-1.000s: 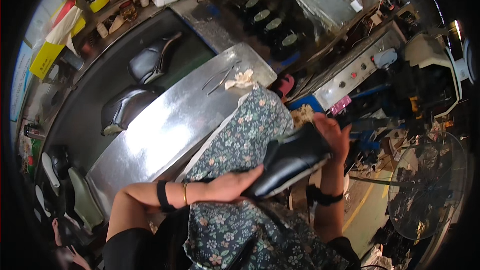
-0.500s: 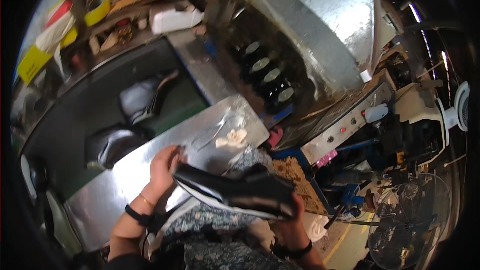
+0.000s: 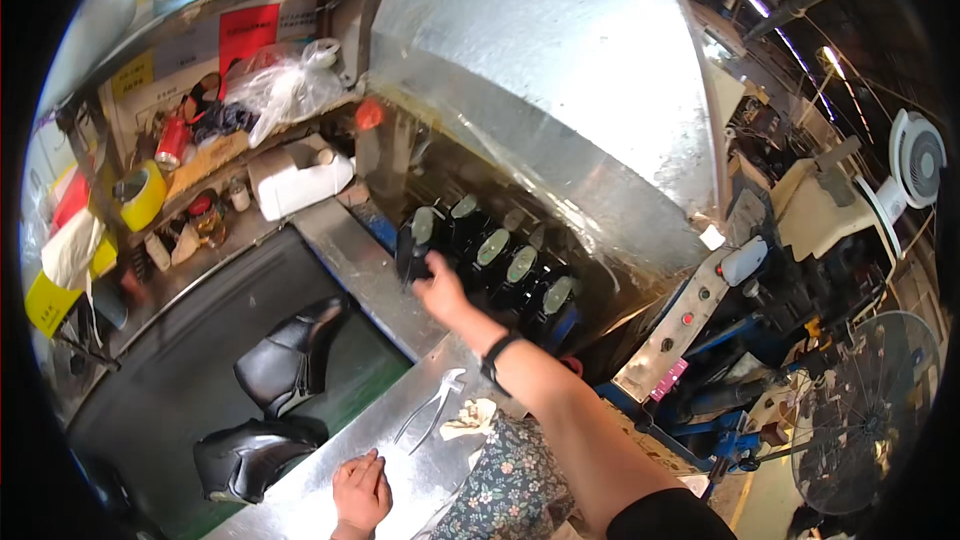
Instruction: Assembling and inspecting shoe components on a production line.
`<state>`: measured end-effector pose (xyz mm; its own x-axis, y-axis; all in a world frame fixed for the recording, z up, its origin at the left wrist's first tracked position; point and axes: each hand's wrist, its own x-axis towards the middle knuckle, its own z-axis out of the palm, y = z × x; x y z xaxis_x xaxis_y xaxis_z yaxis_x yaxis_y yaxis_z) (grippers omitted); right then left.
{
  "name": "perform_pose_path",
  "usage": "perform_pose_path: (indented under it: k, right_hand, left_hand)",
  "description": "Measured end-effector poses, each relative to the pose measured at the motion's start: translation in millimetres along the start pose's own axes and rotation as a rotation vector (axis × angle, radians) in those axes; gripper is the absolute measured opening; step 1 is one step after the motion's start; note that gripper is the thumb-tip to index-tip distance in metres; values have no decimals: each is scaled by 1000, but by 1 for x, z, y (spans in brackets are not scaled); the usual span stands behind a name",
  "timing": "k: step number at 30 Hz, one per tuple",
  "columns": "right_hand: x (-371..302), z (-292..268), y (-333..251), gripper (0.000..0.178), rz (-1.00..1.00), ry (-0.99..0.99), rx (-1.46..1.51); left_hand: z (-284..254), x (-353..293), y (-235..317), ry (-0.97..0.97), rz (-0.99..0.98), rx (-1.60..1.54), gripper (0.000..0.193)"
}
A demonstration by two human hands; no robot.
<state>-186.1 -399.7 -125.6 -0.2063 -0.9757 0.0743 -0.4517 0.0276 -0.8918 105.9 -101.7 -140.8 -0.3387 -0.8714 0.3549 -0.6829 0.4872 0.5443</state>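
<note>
- Head view: the right hand (image 3: 440, 288) reaches forward at about 12 o'clock from the body, its forearm crossing the metal bench (image 3: 350, 485) up to the mouth of a big sheet-metal hood (image 3: 560, 80).
- The right hand's fingers are curled around the leftmost black boot (image 3: 415, 245) in a row of boots (image 3: 505, 270) standing on lasts under the hood; the fingers close on its lower edge, though how firm the hold is cannot be told.
- A dark wristband (image 3: 497, 348) sits on that wrist.
- The row of boots runs from about 11 o'clock to 2 o'clock of the right hand, each with a pale oval top showing.
- The left hand (image 3: 362, 490) rests flat on the metal bench at the bottom of the picture, fingers loosely together, holding nothing.
- A pair of pliers (image 3: 430, 418) lies on the bench at about 1 o'clock of the left hand, just beside a crumpled pale rag (image 3: 470, 420).
- At 10 o'clock of the left hand, two black boot uppers (image 3: 270, 390) lie on a dark conveyor belt (image 3: 200, 340), well apart from the held boot.
- A floral-print cloth (image 3: 510, 485) lies at 3 o'clock of the left hand, under the right forearm.
- A shelf at upper left holds a yellow tape roll (image 3: 143, 195) and a white container (image 3: 300, 185).
- Fans (image 3: 915, 165) stand at the far right.
</note>
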Motion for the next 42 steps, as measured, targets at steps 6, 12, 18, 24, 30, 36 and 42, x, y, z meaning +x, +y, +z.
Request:
perform_pose_path:
  k: [6,12,18,24,30,36,42]
  right_hand:
    - [-235,-109,-64,35,-56,-744,69]
    - [-450,-171,-71,31,-230,-145,-191]
    - [-517,-146,-26,28,149,-24,5]
    - [-513,-125,-12,16,-192,102,-264]
    - [-529,-123,12,15,-185,126,-168]
    - [-513,-175,-21,32,180,-64,-17]
    - [-397,-200,-116,45,-174,111,711]
  left_hand:
    - [-17,6,4,-41,35,-129,26]
    - [-29,163,-28,82,266,305,72]
    - [0,271,-79,-324,-254,606,77]
    - [4,270,-73,-342,-291,565,71]
    - [-44,241,-21,-532,-11,689,83]
    - [-175,176,67,95,103,-74,77]
    - [-218,120,204,-128,1138,-385,65]
